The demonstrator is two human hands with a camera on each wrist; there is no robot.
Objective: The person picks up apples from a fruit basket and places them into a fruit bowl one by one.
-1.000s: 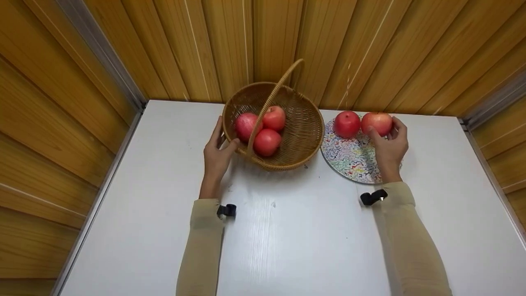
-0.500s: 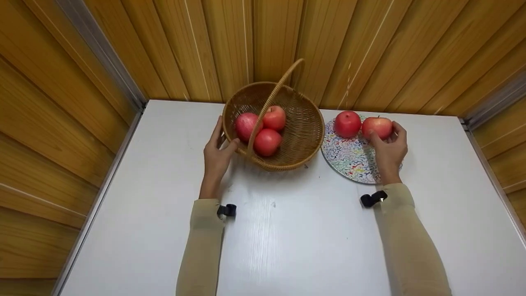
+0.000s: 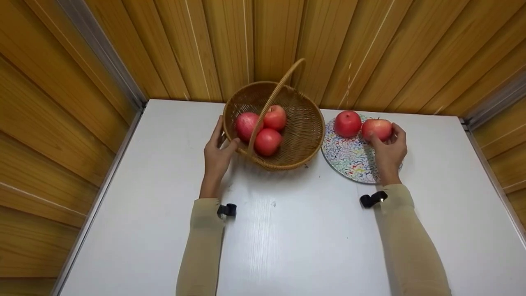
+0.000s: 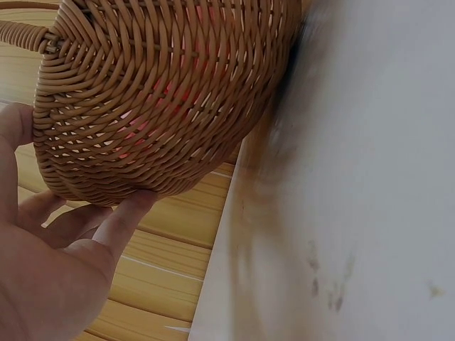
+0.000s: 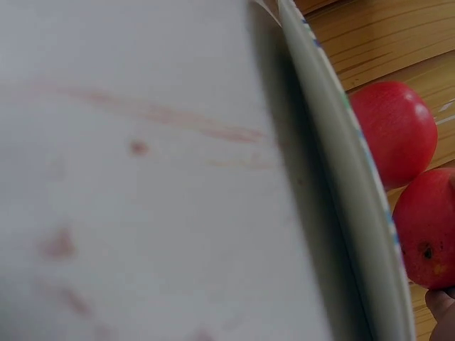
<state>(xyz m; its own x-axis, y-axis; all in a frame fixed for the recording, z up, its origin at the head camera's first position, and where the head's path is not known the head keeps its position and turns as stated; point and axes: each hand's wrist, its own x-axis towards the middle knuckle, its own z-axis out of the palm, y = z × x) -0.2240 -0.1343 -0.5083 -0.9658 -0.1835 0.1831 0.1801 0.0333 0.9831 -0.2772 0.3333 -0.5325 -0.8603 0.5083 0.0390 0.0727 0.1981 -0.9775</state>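
My left hand point(image 3: 217, 158) holds the left side of a wicker basket point(image 3: 306, 131), its thumb at the rim and its fingers along the outer wall. The left wrist view shows the fingers point(image 4: 131, 217) against the weave. Three red apples point(image 3: 267, 142) lie in the basket's left half, under the arched handle point(image 3: 283, 80). My right hand point(image 3: 389, 154) grips a red-yellow apple point(image 3: 378, 129) over the patterned round plate point(image 3: 349, 158), thumb on the near side. Left of it on the plate, another red apple point(image 3: 347, 124) sits close beside it. In the right wrist view, only fingertips point(image 5: 442, 305) show below the held apple.
The basket and plate stand side by side near the back edge of a white table point(image 3: 283, 238). Wood-panelled walls point(image 3: 271, 37) rise behind and at both sides. Black wrist bands point(image 3: 374, 199) are worn at the cuffs.
My right hand has shifted slightly toward the table's front with the apple, whose stem now shows at the top. The left hand and basket have stayed in place.
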